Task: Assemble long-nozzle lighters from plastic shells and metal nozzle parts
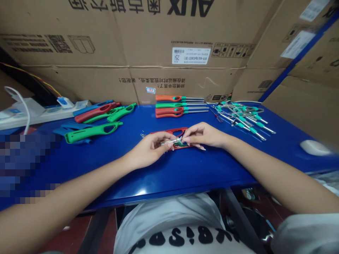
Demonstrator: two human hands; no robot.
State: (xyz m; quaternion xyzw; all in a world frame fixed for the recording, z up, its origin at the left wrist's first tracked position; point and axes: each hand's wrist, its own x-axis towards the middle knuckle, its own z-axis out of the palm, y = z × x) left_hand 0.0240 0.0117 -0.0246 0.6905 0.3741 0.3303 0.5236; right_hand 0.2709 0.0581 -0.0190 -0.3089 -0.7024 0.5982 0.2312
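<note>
Near the middle of the blue table, my left hand [148, 150] grips a small clear lighter fuel tank [167, 142] between thumb and fingers. Its right end has a small pale fitting, where the fingertips of my right hand [206, 135] pinch. Whether a fine part sits between those right fingertips is too small to tell. Beneath both hands lies a red lighter handle shell [178, 129], partly covered by them. Some green shows inside the shell, close to my right fingers.
Several lighters [169, 111] with metal barrels lie at the back centre. Metal barrels with teal parts and wires [247, 118] pile up at right, near a white mouse-like object [314, 147]. Coloured handle shells [90, 133] and a power strip [50, 116] are left. Cardboard [119, 53] walls the back.
</note>
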